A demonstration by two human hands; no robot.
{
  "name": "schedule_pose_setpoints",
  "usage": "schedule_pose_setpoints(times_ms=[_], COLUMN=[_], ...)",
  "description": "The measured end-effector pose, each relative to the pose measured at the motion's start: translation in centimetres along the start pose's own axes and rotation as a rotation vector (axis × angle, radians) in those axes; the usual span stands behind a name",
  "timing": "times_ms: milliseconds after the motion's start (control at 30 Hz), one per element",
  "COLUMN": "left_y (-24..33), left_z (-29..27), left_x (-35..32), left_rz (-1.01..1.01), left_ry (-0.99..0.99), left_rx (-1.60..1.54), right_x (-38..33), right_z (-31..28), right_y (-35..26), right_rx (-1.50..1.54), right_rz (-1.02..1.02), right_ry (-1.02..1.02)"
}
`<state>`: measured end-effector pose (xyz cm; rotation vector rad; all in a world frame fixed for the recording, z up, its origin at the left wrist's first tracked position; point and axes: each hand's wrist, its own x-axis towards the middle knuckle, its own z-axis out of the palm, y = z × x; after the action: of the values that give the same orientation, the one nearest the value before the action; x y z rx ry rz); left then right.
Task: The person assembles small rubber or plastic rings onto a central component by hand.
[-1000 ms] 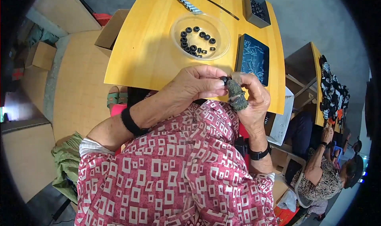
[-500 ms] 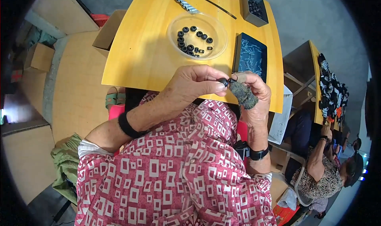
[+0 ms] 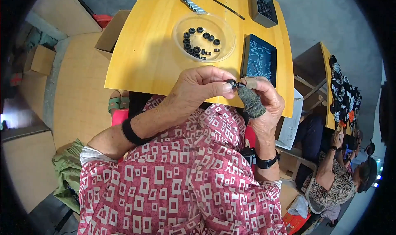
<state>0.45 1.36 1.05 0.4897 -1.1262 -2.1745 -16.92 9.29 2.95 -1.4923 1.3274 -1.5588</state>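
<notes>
Over the table's near edge, my two hands meet around a small piece. My left hand point(image 3: 197, 86) pinches a shiny black bead point(image 3: 231, 83) between thumb and fingers. My right hand point(image 3: 270, 99) grips a dark grey-green ribbed cloth piece point(image 3: 252, 104) by its narrow black end, right up against the bead. The cloth hangs down across the right palm. Whether the narrow end runs into the bead is hidden by my fingertips. Beyond the hands stands a clear round plastic bowl point(image 3: 229, 49) with several black beads point(image 3: 187, 46) in it.
Right of the bowl lies a dark tray point(image 3: 246, 57) of tiny clear pieces. Farther back a grey box point(image 3: 265, 21) holds black beads. A striped strap point(image 3: 190, 3) and a thin black rod point(image 3: 220, 5) lie at the back. Another person point(image 3: 330, 175) sits at the right by another table.
My right hand has shifted slightly right and turned, so the cloth piece hangs straighter and more of it shows. My left hand keeps its pinch on the bead.
</notes>
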Motion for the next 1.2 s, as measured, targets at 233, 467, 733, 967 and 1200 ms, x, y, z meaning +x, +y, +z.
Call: schedule_pose_setpoints(times_ms=[233, 467, 733, 967, 1200], left_y=[-0.2, -0.3, -0.4, -0.4, -0.7], left_z=[-0.1, 0.0, -0.6, -0.5, -0.4], left_x=[0.1, 0.1, 0.3, 0.2, 0.2], left_rz=[-0.026, -0.084, -0.182, -0.168, -0.145], left_ry=[-0.01, -0.008, 0.013, 0.02, -0.007], left_rx=[-0.034, -0.083, -0.316, -0.27, -0.232], right_x=[0.2, 0.2, 0.3, 1.6, 2.2], right_z=[-0.5, -0.4, -0.5, -1.0, -1.8], right_y=[-0.9, -0.8, -1.4, -1.7, -1.6], right_rx=[-0.189, -0.207, -0.133, -0.229, -0.209], right_rz=[-0.077, -0.091, 0.018, -0.007, 0.068], right_ry=[-0.032, -0.028, -0.04, -0.12, -0.196])
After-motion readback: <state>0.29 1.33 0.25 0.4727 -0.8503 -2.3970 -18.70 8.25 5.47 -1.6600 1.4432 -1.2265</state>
